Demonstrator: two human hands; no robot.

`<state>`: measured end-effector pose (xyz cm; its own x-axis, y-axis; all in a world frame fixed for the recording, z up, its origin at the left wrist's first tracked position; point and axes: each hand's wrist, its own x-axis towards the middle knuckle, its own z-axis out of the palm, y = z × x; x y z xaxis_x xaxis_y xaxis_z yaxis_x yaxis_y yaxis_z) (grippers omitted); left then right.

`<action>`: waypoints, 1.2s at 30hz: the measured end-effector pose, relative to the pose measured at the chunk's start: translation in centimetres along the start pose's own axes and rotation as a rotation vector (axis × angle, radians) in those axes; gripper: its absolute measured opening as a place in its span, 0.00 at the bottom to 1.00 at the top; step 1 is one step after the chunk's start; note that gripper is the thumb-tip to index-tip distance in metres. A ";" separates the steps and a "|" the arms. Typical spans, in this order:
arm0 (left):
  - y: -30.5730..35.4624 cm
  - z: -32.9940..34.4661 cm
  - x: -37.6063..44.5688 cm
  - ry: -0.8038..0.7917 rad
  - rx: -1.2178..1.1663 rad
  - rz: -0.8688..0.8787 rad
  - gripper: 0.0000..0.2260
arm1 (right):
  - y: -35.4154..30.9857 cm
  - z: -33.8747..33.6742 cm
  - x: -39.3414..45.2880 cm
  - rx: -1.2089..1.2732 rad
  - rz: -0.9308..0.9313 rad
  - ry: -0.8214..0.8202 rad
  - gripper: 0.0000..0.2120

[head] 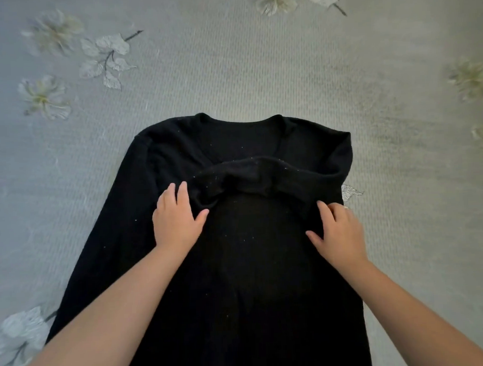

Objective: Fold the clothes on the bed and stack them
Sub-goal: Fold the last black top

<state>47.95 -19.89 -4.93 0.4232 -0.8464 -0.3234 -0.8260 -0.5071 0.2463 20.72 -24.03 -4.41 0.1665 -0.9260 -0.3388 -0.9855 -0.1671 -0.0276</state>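
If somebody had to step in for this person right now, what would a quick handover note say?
Left hand: open, fingers flat on the black sweater, beside the bunched sleeve end.
Right hand: open, resting on the sweater's right side.
The sweater lies spread on the grey floral bedspread, neckline away from the person.
Done: the right sleeve is folded across the chest, still bunched.
Left: smooth it, fold in the left sleeve, fold the body, stack it. No other clothes or stack in view.
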 end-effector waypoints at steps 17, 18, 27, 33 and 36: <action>-3.0 -2.0 3.1 -0.166 0.297 0.181 0.29 | 1.2 0.5 3.1 -0.146 -0.329 0.253 0.24; -2.9 -1.8 3.2 -0.134 0.322 0.194 0.27 | 1.7 0.2 3.5 -0.146 -0.362 0.303 0.20; -2.0 -1.9 4.3 -0.476 0.361 0.220 0.21 | 6.2 -2.3 2.2 -0.405 -0.294 -0.266 0.21; -2.4 -2.0 4.3 -0.287 0.244 0.077 0.15 | 3.5 -5.4 7.0 0.009 -0.369 0.368 0.11; -2.9 -2.2 4.1 -0.378 0.267 0.148 0.12 | 1.4 -6.0 10.7 -0.182 -0.201 0.015 0.20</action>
<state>52.92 -22.21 -5.00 0.1700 -0.7625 -0.6243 -0.9547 -0.2845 0.0875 21.27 -36.21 -2.41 0.3596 -0.8728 -0.3300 -0.9112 -0.4046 0.0771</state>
